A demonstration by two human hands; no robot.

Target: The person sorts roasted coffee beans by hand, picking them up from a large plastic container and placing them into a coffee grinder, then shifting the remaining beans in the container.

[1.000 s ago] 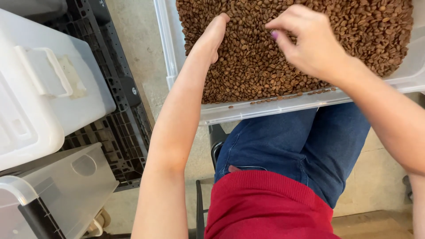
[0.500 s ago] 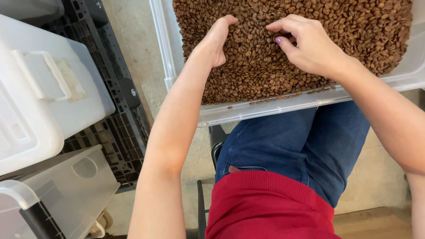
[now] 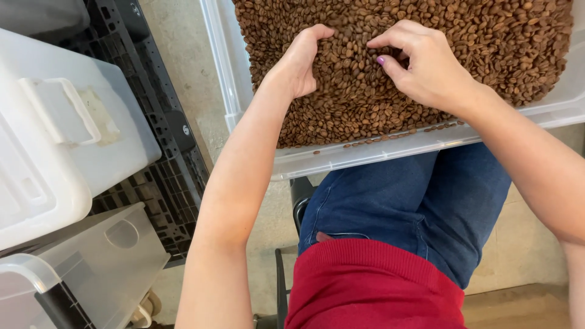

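So both hands are right in the coffee beans (image 3: 487, 42), which fill a clear plastic bin (image 3: 378, 155) resting across the person's lap, over the blue jeans (image 3: 402, 207). The left hand (image 3: 301, 61) is curled into a loose cup, fingers dug into the pile, looks like it's got a small scoop of beans. The right hand (image 3: 429, 64) has fingers bent down onto the beans with the thumb tucked in, a pinch rather than a fist; can't tell if it's actually holding one.

Handling-wise I'd guess the beans are light, hard and dry, and they roll and slide like crazy. Cupping from underneath works for a bunch, fingertip pinch for singles.

Off to the left: white lidded containers (image 3: 55, 152) on a black pallet (image 3: 164, 176).
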